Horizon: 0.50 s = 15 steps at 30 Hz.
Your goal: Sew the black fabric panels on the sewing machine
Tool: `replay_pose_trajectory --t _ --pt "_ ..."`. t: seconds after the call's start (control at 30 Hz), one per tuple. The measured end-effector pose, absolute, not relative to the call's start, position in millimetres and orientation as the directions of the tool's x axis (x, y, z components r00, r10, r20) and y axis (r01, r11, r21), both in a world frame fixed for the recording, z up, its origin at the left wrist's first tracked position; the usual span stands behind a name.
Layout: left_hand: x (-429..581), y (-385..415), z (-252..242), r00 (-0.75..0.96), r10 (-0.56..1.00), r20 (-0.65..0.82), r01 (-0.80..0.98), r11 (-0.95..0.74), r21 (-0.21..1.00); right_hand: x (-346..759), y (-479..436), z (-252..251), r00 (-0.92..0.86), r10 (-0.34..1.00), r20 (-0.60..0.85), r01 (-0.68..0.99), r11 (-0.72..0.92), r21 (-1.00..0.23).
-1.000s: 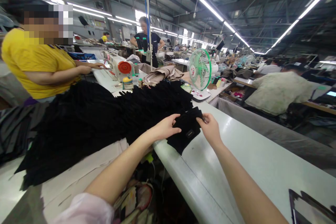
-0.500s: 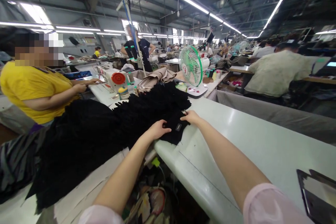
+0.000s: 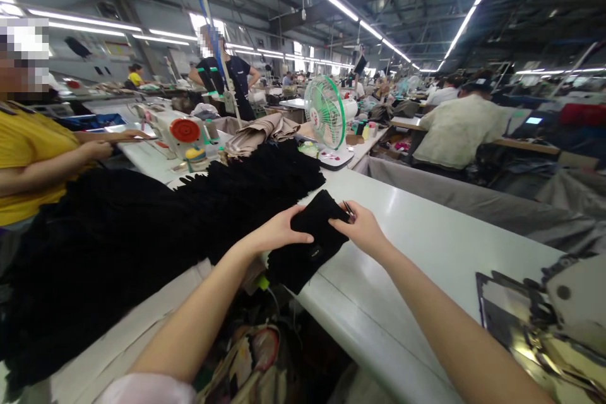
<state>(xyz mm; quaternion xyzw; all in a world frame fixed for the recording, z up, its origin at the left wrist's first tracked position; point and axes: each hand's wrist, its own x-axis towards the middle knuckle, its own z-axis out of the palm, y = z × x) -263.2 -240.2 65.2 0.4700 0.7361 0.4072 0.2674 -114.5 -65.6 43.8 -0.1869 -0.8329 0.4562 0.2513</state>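
Note:
A black fabric piece (image 3: pixel 296 265) with a small dark label (image 3: pixel 315 252) is stretched between my hands over the table's left edge. My left hand (image 3: pixel 277 228) pinches its left side, thumb on top. At its right side, my right hand (image 3: pixel 362 232) grips the cloth with thumb and fingers. A slim dark metal tool (image 3: pixel 349 209) pokes out of the right hand; whether it is snips or tweezers I cannot tell. Left of my hands lies a long heap of black fabric pieces (image 3: pixel 227 202) with ruffled edges.
A green-and-white fan (image 3: pixel 326 113) stands beyond the pale tabletop (image 3: pixel 416 227). At the lower right is part of a sewing machine (image 3: pixel 575 303). Another sewing machine (image 3: pixel 173 129) stands back left, near a person in a yellow shirt (image 3: pixel 33 158). Folded beige cloth (image 3: pixel 262 132) lies beside the heap.
My hands have drawn the labelled black piece away from the heap's end and toward me. The view has swung right, bringing the sewing machine at the lower right into sight.

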Motion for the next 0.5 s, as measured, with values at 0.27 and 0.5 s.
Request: replay_pose_trajectory --t 0.27,0.5 --pt "-171 -258 57 -0.492 0.870 0.042 0.334 0.144 0.932 -13 -103 45 -0.554 0.410 0.724 -0.012 0.866 -0.500" --pt "-127 -247 52 -0.468 0.884 0.012 0.263 0.126 0.956 37 -118 41 -0.444 0.305 0.843 0.089 0.951 -0.297"
